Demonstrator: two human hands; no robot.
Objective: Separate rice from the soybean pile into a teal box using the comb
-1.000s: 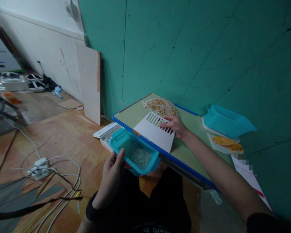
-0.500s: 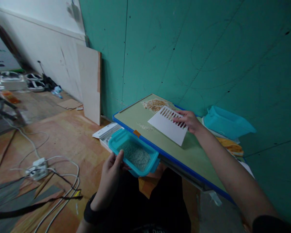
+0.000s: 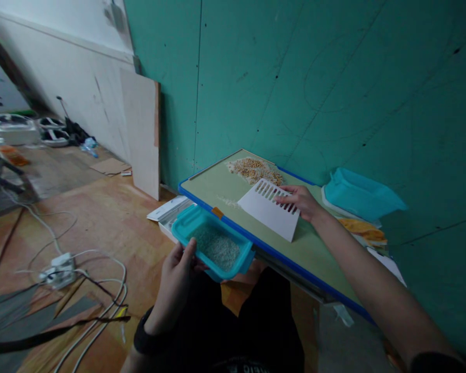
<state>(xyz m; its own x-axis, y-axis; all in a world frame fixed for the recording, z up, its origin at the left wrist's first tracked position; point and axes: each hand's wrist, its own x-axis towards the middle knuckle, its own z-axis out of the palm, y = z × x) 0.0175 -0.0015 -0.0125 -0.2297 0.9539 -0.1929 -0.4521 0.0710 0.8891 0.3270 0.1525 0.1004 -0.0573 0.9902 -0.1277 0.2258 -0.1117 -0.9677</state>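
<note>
Black band on left wrist (image 3: pixel 144 334), bare forearms, black sleeve edge at right arm (image 3: pixel 431 362), black clothing

Teal lidded box (image 3: pixel 361 194) at table's far right, yellow packet (image 3: pixel 363 226) just below it. Wooden board (image 3: pixel 140 137) leans on wall. Power strip (image 3: pixel 58 269) and cables on floor.
</note>
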